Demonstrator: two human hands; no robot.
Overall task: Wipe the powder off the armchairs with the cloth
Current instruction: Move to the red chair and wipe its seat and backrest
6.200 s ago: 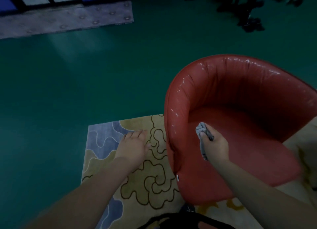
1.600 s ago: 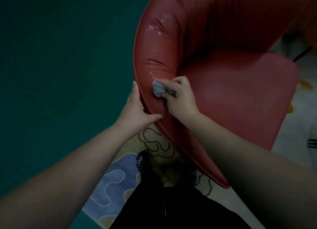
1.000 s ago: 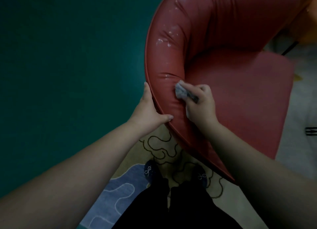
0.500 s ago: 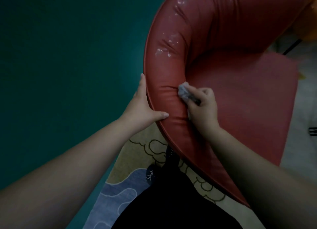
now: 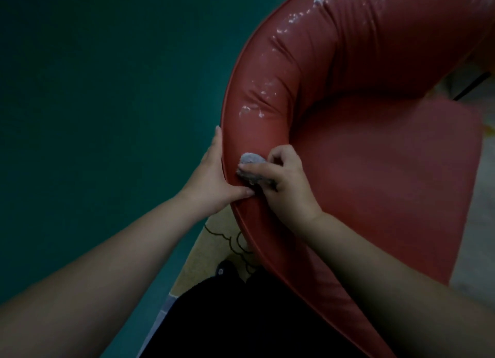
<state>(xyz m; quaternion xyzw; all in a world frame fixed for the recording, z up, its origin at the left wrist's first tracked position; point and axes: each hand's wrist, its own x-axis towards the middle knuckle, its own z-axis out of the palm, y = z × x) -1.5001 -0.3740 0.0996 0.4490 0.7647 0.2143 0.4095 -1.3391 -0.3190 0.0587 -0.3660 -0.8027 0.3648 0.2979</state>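
Cloth [image 5: 250, 170] gripped, right hand [image 5: 285, 183], on armchair [image 5: 375, 170] (powder [image 5: 253, 110] above).

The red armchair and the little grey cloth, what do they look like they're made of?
The red armchair looks like leather or vinyl with a smooth, slightly glossy finish: it creases in soft folds and catches highlights along the rim; which of the two it is cannot be told. The grey cloth, bunched in the right hand, looks like a fuzzy woven or microfibre fabric, matte and nubbly.
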